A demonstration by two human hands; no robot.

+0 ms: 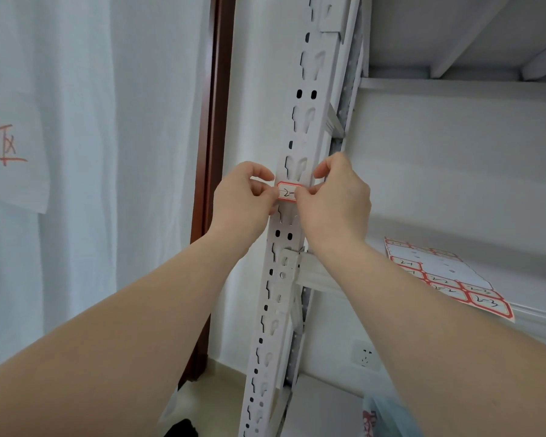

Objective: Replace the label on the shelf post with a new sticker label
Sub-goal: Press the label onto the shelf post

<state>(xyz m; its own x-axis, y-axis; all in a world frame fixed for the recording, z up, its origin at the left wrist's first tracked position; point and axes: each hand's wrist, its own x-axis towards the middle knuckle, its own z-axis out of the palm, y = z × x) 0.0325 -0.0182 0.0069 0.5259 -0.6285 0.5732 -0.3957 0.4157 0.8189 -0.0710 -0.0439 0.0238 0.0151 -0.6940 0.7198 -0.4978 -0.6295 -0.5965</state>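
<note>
Both grips pinch one red-bordered label (287,192) against the white post (300,146): the left hand (243,200) nips its left edge between thumb and forefinger, the right hand (338,200) its right edge. Fingertips hide both ends, and the handwriting on it is hard to read. A sheet of like labels (448,279) lies on the shelf (533,320) to the right.

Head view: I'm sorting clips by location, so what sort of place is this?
Probably a storeroom or stock area. A white slotted metal shelf post carries a red-bordered handwritten label, a sheet of matching sticker labels lies on the shelf, and a paper sign hangs on the curtain.
</note>
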